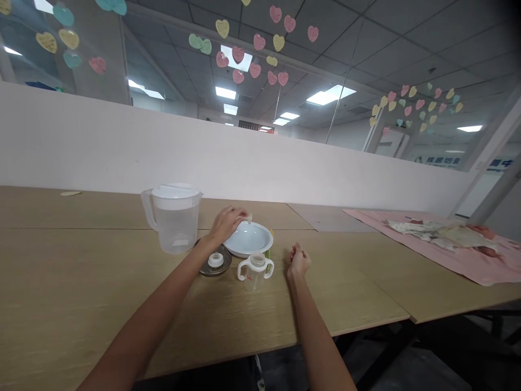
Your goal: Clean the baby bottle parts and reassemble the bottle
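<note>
My left hand point(228, 224) is closed, pinching a small translucent bottle nipple point(249, 218) above the left rim of a white bowl point(249, 239). Right of the bowl, my right hand point(299, 262) is held with curled fingers, and nothing shows in it. Between my forearms stands a clear baby bottle point(254, 278), its top open, with two white handles. A white bottle ring point(215, 260) lies on a round dark metal plate point(210, 271), partly hidden by my left forearm. Something green and yellow shows behind the bottle, too small to make out.
A lidded clear plastic pitcher point(177, 220) holding water stands left of the plate. Far right, a pink cloth point(451, 265) carries a doll-like figure point(451, 236) in pale clothes. A white partition point(244, 165) runs behind the wooden table point(101, 304); its front edge is near me.
</note>
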{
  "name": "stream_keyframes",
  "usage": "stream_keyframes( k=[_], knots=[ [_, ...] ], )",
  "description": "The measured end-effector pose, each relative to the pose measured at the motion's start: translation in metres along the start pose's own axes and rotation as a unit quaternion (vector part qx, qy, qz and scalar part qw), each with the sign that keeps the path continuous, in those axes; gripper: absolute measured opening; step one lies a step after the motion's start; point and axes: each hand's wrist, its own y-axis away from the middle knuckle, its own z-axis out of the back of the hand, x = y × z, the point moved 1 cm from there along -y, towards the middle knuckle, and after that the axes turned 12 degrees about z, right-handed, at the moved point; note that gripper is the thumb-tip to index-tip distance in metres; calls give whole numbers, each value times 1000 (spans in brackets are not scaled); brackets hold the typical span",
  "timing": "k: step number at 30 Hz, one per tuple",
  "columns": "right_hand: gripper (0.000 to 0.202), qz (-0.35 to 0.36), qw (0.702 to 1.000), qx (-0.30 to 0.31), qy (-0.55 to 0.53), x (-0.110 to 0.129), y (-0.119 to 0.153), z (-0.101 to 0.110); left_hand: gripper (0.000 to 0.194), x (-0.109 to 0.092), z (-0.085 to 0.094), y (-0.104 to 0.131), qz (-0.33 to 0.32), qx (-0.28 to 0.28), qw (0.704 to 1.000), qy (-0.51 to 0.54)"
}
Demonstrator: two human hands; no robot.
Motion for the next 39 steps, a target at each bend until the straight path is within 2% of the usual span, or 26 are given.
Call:
stream_keyframes(
  k=[3, 6, 10, 12, 15, 18, 22, 25, 28, 30, 32, 36, 39],
  knots=[
    [32, 72, 994, 22, 85, 6, 10, -5, 24, 3, -6, 0, 4, 9, 1000, 2],
    [31, 166, 967, 97, 166, 13, 23, -11, 24, 5, -12, 0, 5, 29, 999, -21],
    [42, 303, 880, 220, 294, 15, 37, -17, 21, 6, -17, 3, -28, 80, 994, -65],
    [48, 353, 842, 229, 338, 15, 39, -17, 21, 7, -20, 5, -49, 109, 990, -79],
    [53, 396, 812, 205, 376, 13, 38, -16, 25, 11, -25, 10, -57, 148, 984, -76],
    [55, 413, 798, 202, 389, 11, 37, -15, 27, 17, -32, 13, -22, 189, 981, -32],
    [57, 408, 793, 212, 399, 8, 37, -15, 19, 23, -42, 15, 44, 248, 964, 83],
    [59, 387, 796, 223, 408, 7, 37, -15, 17, 25, -47, 15, 59, 262, 956, 120],
    [61, 367, 800, 245, 407, 7, 37, -15, 22, 25, -45, 12, 76, 246, 954, 152],
    [63, 354, 803, 262, 402, 7, 37, -15, 26, 23, -41, 9, 102, 212, 950, 203],
    [63, 337, 807, 276, 397, 7, 38, -15, 30, 18, -35, 5, 131, 167, 934, 287],
    [64, 315, 812, 287, 398, 9, 39, -16, 30, -3, -15, -1, 143, 118, 895, 407],
    [64, 312, 812, 287, 401, 10, 39, -16, 26, -24, 4, -2, 132, 130, 876, 446]
  ],
)
